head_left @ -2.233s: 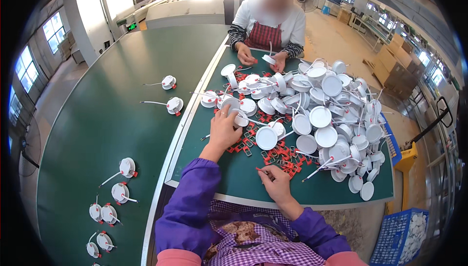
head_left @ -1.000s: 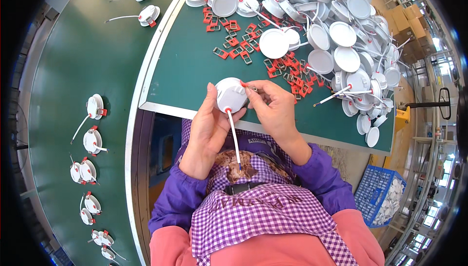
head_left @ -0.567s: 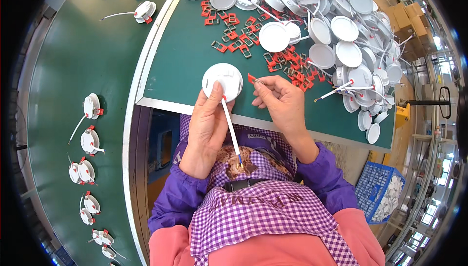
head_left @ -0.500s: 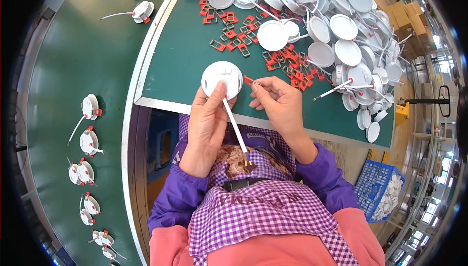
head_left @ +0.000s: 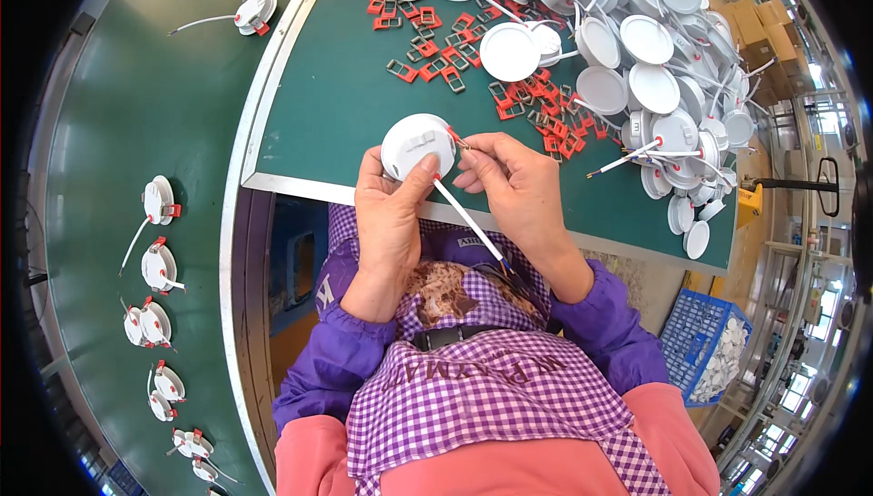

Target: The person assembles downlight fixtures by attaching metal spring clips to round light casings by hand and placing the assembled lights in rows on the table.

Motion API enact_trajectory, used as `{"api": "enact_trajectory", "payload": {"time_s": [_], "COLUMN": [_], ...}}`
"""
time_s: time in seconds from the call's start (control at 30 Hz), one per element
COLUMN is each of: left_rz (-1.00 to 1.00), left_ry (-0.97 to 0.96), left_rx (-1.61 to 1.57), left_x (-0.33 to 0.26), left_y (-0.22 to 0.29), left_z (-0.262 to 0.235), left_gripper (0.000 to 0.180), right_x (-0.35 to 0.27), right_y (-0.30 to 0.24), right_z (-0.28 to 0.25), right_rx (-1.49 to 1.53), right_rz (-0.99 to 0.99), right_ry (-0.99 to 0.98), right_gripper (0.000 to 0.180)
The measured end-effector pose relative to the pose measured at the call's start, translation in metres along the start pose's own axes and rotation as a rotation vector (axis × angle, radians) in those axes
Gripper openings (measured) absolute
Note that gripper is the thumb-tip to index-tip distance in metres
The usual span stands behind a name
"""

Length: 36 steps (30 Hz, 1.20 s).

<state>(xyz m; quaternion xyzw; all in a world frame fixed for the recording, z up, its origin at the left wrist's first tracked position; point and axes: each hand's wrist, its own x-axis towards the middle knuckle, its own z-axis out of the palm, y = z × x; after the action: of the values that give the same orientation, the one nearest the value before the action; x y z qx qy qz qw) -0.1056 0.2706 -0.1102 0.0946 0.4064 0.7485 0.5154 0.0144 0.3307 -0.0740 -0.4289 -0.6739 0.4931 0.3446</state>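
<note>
The round white lamp housing (head_left: 418, 144) has turned in the grip since half a second ago; its ribbed back now faces up, at the near edge of the dark green work mat (head_left: 336, 105). Far left, finished lamps with red clips (head_left: 159, 269) lie in a line on the green conveyor belt (head_left: 109, 114). The left hand (head_left: 389, 214) grasps the housing from below, thumb on its rim. Its white lead (head_left: 468, 221) trails toward the checked apron. The right hand (head_left: 511, 182) pinches a red spring clip (head_left: 457, 139) against the housing's side. Beyond, loose red clips (head_left: 536, 100), then a heap of white housings (head_left: 655, 50). A blue crate (head_left: 705, 355) sits on the floor at right.
</note>
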Motion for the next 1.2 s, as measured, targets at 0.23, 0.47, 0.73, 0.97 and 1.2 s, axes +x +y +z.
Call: {"api": "enact_trajectory", "payload": {"time_s": [0.23, 0.47, 0.73, 0.97, 1.2], "left_rz": [0.049, 0.065, 0.014, 0.013, -0.061], "left_ry": [-0.049, -0.111, -0.142, -0.118, -0.111], "left_rx": [0.033, 0.070, -0.006, -0.003, 0.048], "left_x": [0.002, 0.003, -0.001, -0.009, -0.019], "left_y": [-0.002, -0.005, 0.004, 0.012, 0.015], "left_z": [-0.002, -0.010, -0.011, -0.022, -0.030], "left_gripper": [0.029, 0.029, 0.034, 0.037, 0.038], "right_x": [0.003, 0.002, 0.004, -0.002, -0.012], "right_y": [0.001, 0.000, 0.007, 0.001, 0.012], "right_z": [0.004, 0.006, 0.005, 0.011, 0.014], "right_rx": [0.080, -0.038, 0.101, 0.337, 0.295], "right_rz": [0.071, 0.013, 0.027, 0.247, 0.264], "right_ry": [-0.003, 0.052, 0.048, -0.078, -0.078], "right_gripper": [0.011, 0.008, 0.041, 0.056, 0.043]}}
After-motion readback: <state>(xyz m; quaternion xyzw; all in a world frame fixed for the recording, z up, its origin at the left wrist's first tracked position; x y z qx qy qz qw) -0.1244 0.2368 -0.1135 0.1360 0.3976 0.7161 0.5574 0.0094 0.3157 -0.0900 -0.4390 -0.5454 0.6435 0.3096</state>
